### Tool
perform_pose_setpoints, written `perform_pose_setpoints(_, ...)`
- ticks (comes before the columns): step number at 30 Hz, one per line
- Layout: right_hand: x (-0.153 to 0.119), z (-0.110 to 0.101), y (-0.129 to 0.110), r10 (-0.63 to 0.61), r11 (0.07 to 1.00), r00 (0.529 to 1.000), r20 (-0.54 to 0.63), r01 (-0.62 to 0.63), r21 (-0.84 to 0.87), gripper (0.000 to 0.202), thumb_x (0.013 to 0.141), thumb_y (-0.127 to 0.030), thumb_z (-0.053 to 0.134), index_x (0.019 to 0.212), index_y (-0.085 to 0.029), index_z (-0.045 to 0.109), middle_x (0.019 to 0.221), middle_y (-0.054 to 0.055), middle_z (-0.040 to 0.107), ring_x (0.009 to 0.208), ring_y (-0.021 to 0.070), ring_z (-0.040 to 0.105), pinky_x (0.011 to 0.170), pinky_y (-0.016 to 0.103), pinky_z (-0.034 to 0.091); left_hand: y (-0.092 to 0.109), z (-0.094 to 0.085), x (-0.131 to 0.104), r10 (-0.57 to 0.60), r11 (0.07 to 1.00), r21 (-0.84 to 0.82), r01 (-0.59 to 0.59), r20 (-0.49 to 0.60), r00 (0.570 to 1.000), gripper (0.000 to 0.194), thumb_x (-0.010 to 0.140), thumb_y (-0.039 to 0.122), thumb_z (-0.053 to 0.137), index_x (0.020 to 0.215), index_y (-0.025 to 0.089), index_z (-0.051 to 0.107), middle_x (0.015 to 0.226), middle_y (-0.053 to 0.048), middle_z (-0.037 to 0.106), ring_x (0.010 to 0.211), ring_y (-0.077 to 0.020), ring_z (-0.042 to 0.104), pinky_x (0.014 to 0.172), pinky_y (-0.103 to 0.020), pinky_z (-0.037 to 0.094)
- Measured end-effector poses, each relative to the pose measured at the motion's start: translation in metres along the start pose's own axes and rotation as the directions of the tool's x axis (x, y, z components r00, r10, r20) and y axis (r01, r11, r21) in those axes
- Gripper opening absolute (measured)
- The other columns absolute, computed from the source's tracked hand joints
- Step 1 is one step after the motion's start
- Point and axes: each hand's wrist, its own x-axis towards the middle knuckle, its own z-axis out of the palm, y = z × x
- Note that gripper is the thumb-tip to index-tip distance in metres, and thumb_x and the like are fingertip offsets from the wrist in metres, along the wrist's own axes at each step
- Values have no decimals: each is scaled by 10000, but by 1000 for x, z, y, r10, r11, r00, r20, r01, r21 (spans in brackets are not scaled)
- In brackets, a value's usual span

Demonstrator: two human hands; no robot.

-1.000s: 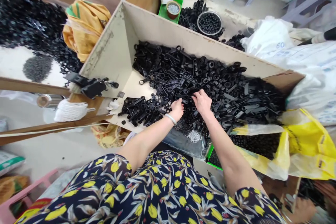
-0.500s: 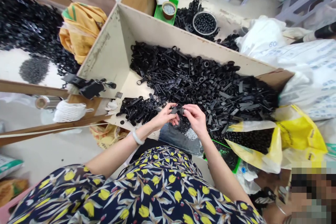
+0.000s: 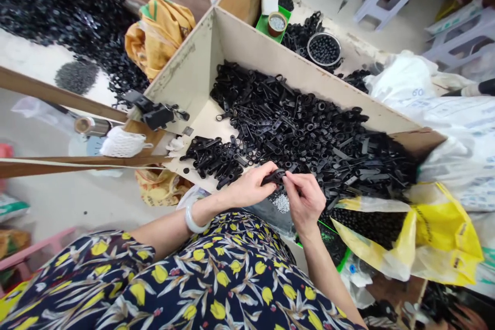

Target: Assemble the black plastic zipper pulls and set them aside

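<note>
My left hand (image 3: pixel 257 183) is closed around a small black plastic part (image 3: pixel 274 177) with a rounded end. The fingertips of my right hand (image 3: pixel 305 197) pinch at the right end of that same part; anything smaller between them is too tiny to make out. Both hands are over the near edge of a large heap of black plastic parts (image 3: pixel 294 118). Beneath and between them lies a little pile of silvery metal pieces (image 3: pixel 282 203) on a dark tray (image 3: pixel 266 216). A smaller group of black ringed parts (image 3: pixel 212 159) lies left of my left hand.
A wooden-sided bin (image 3: pixel 185 69) encloses the heap. Behind it stand a metal bowl of black balls (image 3: pixel 324 50) and a small brown bowl (image 3: pixel 277 23). On the right are a yellow plastic bag (image 3: pixel 444 232) and white sacks (image 3: pixel 456 118). A black clamp (image 3: pixel 154 112) sits on the left wall.
The view has shifted, so the bin appears farther right. My left hand has turned and closed more around the black part; my right hand stays pinched at its end.
</note>
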Motion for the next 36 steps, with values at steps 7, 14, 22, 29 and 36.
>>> perform_pose_setpoints(7,-1,-8,-14,-123,990,991,54,126,-61,352,929,-110,726,1184,-350,764,966,29,774,807,175,736,717,312,629,7,1,-14,13,987,157,-13,1,1000,195,987,359,592,1121,221,629,941,-15,715,851,-199,657,752,-291,489)
perform_pose_setpoints(14,3,-17,-17,-192,979,961,201,202,-32,346,956,-89,691,1217,-306,755,969,43,754,797,145,720,708,271,623,-1,0,-21,49,978,201,-55,35,998,338,1048,371,500,1322,218,625,1207,-62,747,1060,-225,707,950,-334,514)
perform_pose_setpoints(22,-15,-6,-10,98,977,979,177,-129,172,379,961,-261,725,1335,-319,708,1077,72,640,885,181,676,720,325,622,1,-4,-30,35,995,-94,-21,149,988,397,1048,369,503,1373,157,584,885,-30,722,767,-157,660,724,-266,518)
perform_pose_setpoints(29,-13,-1,-8,187,868,936,297,-299,397,197,926,-282,779,1122,-267,782,1006,53,665,860,165,671,659,268,574,-5,-2,-38,88,996,-15,-87,26,996,226,1039,309,516,1152,167,650,876,-18,724,791,-150,652,765,-258,491)
perform_pose_setpoints(36,-16,22,6,199,879,938,285,-299,371,144,943,-300,759,1079,-267,790,988,46,676,905,172,676,717,281,574,-30,17,-36,46,999,-18,-49,-129,991,321,1063,372,454,1260,174,613,730,29,603,641,-128,555,650,-240,444)
